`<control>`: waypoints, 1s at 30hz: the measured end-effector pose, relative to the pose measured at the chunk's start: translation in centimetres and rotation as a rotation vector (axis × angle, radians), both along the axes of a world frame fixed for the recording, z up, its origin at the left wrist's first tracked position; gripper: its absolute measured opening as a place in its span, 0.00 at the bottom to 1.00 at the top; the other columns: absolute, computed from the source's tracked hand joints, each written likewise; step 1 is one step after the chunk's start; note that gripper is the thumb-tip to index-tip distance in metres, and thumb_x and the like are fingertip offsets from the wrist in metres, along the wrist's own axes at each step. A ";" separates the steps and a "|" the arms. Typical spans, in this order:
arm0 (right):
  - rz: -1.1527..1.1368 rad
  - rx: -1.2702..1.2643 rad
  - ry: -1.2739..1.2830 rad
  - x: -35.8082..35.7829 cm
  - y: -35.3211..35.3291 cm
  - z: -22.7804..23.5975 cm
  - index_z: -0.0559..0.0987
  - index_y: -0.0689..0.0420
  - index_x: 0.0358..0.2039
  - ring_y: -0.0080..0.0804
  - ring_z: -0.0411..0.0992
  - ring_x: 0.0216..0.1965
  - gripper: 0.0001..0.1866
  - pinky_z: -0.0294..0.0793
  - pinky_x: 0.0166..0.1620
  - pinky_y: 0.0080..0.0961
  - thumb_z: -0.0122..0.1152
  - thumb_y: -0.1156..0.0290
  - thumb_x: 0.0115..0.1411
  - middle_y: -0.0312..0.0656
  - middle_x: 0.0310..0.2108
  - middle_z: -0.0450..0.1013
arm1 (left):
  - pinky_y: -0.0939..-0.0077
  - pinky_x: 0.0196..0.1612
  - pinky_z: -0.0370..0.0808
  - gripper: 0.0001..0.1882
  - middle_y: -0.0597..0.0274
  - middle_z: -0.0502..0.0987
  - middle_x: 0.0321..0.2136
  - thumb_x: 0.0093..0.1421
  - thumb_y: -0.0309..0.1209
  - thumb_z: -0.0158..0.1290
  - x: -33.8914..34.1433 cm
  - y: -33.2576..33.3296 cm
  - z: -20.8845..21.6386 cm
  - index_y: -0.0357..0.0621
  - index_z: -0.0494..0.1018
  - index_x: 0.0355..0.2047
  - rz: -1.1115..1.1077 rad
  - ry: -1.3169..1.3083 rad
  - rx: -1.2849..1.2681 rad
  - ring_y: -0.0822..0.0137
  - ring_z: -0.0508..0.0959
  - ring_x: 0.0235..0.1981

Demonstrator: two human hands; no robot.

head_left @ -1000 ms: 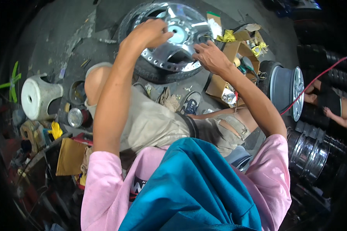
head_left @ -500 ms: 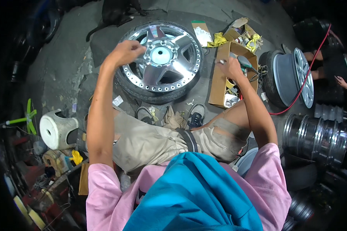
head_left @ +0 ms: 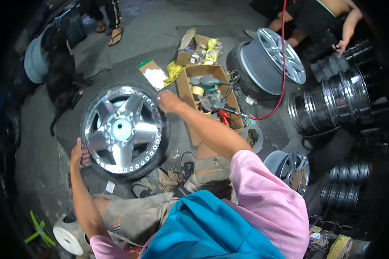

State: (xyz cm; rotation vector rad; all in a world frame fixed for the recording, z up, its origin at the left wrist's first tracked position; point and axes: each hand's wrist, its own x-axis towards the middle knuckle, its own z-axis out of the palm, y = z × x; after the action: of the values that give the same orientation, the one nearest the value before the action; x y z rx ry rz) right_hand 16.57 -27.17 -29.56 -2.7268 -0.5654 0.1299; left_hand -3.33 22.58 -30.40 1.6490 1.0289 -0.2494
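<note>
A polished five-spoke alloy wheel [head_left: 143, 133] with a ring of small bolt holes lies flat on a tyre in front of me, its pale centre facing up. My left hand [head_left: 79, 154] is at the wheel's left edge, thumb raised and fingers stretched toward the rim. Whether those fingers touch it, I cannot tell. At the wheel's upper right edge is my right hand [head_left: 170, 102], its fingers curled closed; anything inside them is hidden. Just right of that hand stands an open cardboard box [head_left: 190, 123] with a green-bodied power tool [head_left: 208, 82] and a tape roll [head_left: 197, 91].
A red hose [head_left: 282, 69] hangs down toward the box. Beyond stands another wheel [head_left: 263, 60], with chrome rims [head_left: 328, 101] stacked at right. A black dog [head_left: 61, 73] is at left. A co-worker's hand [head_left: 340, 46] and another person's sandalled feet [head_left: 115, 36] show farther off.
The view has swung right, so the wheel sits farther left. My left hand has gone from above the wheel to its left edge; my right hand has left the box for the wheel's edge.
</note>
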 end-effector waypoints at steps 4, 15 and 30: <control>0.029 -0.031 0.238 0.4 1.8 -0.7 0.79 0.66 0.42 0.60 0.80 0.45 0.24 0.80 0.48 0.52 0.47 0.55 0.72 0.61 0.41 0.80 | 0.72 0.15 0.66 0.41 0.62 0.76 0.26 0.63 0.71 0.48 1.1 0.1 -1.0 0.40 0.75 0.45 -0.027 0.076 -0.032 0.70 0.72 0.17; -0.029 0.195 0.486 -1.8 4.3 -1.6 0.76 0.70 0.40 0.48 0.81 0.24 0.32 0.80 0.26 0.44 0.47 0.46 0.73 0.57 0.29 0.79 | 0.56 0.40 0.79 0.45 0.39 0.83 0.40 0.58 0.64 0.59 4.2 -1.3 -5.0 0.21 0.79 0.44 -0.247 0.061 0.459 0.49 0.84 0.38; -0.142 0.370 0.492 -5.4 -2.0 5.2 0.69 0.73 0.50 0.54 0.81 0.39 0.35 0.81 0.41 0.45 0.45 0.43 0.73 0.63 0.41 0.77 | 0.51 0.54 0.76 0.38 0.38 0.83 0.46 0.54 0.62 0.62 2.8 -10.0 16.3 0.37 0.82 0.48 -0.332 -0.133 0.828 0.41 0.81 0.52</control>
State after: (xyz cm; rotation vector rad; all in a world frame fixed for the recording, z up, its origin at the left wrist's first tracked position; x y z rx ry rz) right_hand 11.22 -29.19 -24.41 -2.2475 -0.2245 0.5787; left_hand -0.53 12.63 -14.06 2.5504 0.7885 0.0953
